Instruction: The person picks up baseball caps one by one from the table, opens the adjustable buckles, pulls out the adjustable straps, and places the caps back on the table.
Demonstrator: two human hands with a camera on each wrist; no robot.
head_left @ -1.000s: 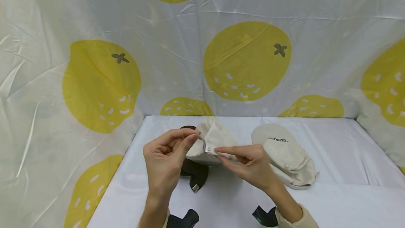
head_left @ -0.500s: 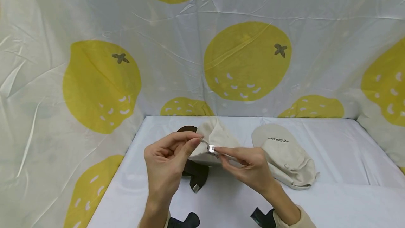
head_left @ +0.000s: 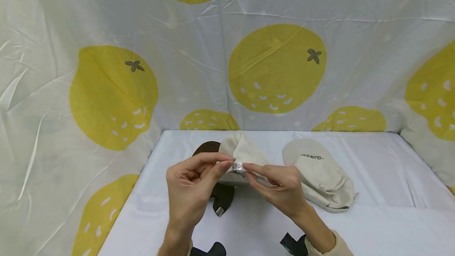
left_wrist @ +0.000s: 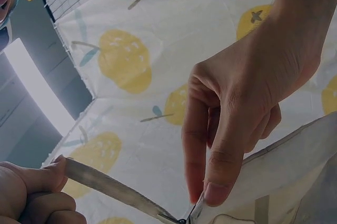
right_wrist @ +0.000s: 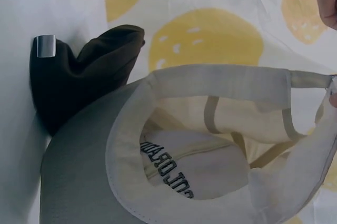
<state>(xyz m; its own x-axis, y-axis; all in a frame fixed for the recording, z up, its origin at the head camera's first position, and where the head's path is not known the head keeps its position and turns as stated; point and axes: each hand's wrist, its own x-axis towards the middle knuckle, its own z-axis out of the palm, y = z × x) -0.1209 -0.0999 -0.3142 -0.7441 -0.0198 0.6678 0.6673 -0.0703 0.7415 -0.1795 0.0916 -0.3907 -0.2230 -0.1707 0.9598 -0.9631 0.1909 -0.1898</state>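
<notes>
A cream baseball cap [head_left: 243, 149] is held up over the table, its back strap turned toward me. My left hand [head_left: 195, 185] pinches the end of the fabric strap [left_wrist: 113, 190] between thumb and index finger. With thumb and index finger, my right hand [head_left: 281, 187] pinches the small metal buckle [head_left: 239, 167]. From the left hand, the strap runs to the buckle; whether it passes through is too small to tell. In the right wrist view, the cap's inside [right_wrist: 195, 155] faces the camera, with lettering showing and its brim [right_wrist: 84, 166] at lower left.
A dark brown cap [head_left: 207, 147] lies behind the left hand, its strap end carrying a metal clasp [head_left: 220, 211]. Another cream cap [head_left: 320, 169] with dark lettering rests at right on the white table [head_left: 384, 169]. A lemon-print curtain [head_left: 199, 66] hangs behind.
My left hand has moved right and slightly down, bringing its fingertips close to the buckle. The right hand has tilted the buckle and kept its pinch.
</notes>
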